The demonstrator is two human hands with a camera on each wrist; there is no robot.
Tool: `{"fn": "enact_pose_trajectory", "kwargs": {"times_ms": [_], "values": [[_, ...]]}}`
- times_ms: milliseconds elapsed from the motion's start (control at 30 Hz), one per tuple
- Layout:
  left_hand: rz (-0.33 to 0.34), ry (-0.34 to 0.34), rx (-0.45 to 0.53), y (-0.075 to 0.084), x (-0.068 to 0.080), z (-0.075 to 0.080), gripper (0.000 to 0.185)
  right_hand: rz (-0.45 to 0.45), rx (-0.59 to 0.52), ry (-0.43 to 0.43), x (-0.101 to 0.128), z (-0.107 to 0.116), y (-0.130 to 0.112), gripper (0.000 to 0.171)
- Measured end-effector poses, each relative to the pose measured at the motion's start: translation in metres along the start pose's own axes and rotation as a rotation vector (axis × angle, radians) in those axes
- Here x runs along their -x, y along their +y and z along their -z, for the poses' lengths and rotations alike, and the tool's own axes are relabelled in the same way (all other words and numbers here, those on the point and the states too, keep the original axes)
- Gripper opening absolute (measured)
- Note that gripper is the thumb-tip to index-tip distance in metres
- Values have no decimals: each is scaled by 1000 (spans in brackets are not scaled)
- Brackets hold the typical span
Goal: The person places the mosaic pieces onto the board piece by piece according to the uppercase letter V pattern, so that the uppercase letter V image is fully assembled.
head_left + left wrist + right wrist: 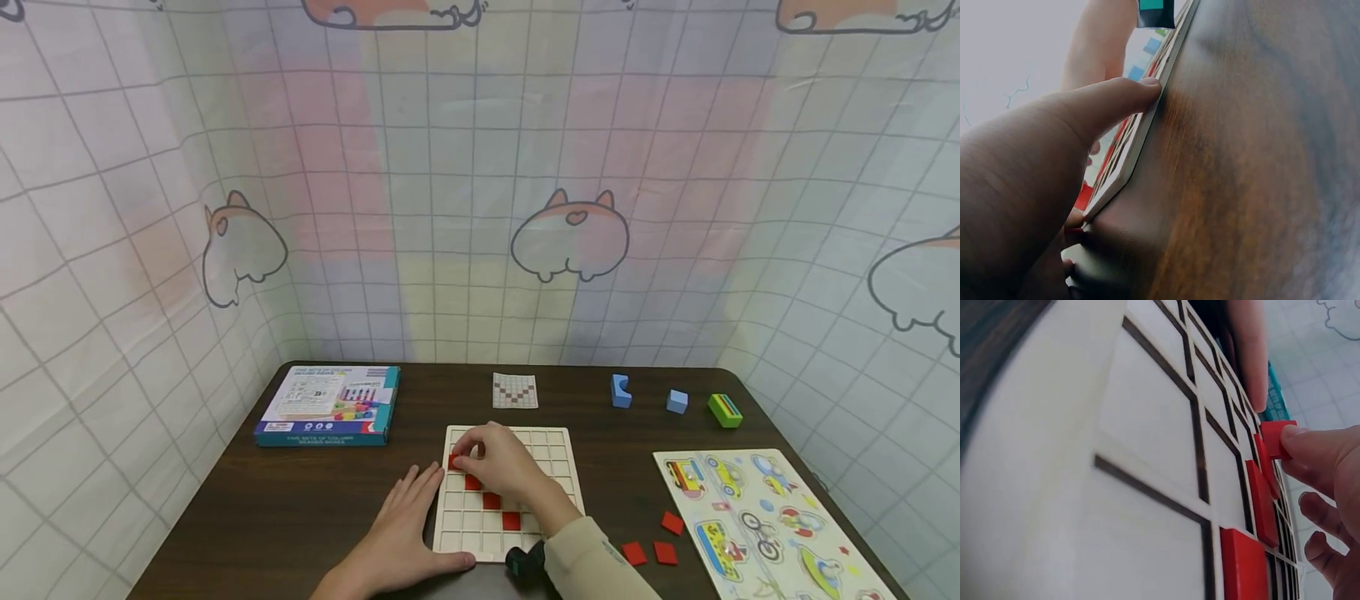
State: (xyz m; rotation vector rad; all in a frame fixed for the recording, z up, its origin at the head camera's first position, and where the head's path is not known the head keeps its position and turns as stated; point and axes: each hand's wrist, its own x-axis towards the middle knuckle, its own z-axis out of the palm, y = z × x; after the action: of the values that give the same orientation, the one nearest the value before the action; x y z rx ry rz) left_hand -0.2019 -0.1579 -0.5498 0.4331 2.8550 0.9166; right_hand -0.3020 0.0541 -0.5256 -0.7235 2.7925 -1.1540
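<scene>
A dark brown wooden surface stands in a corner closed off by pale curtains printed with a grey grid, soft pink, yellow and blue patches and cartoon corgi rumps. The light is even and soft.

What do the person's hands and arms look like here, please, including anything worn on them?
Both hands are bare: no gloves or rings show. The right hand emerges from a beige long sleeve, with a small black device beside its cuff. The left hand shows no sleeve.

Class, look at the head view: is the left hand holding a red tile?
No: the left hand lies flat beside the grid board, while the right hand pinches the red tile.
</scene>
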Motion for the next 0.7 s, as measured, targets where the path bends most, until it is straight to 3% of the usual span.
{"fn": "enact_pose_trajectory", "kwargs": {"times_ms": [467, 700], "values": [[16, -20, 5, 1, -1, 1, 135, 33, 77, -33, -1, -6, 6, 13], [8, -12, -2, -1, -1, 0, 137, 112, 247, -31, 8, -4, 1, 25]]}}
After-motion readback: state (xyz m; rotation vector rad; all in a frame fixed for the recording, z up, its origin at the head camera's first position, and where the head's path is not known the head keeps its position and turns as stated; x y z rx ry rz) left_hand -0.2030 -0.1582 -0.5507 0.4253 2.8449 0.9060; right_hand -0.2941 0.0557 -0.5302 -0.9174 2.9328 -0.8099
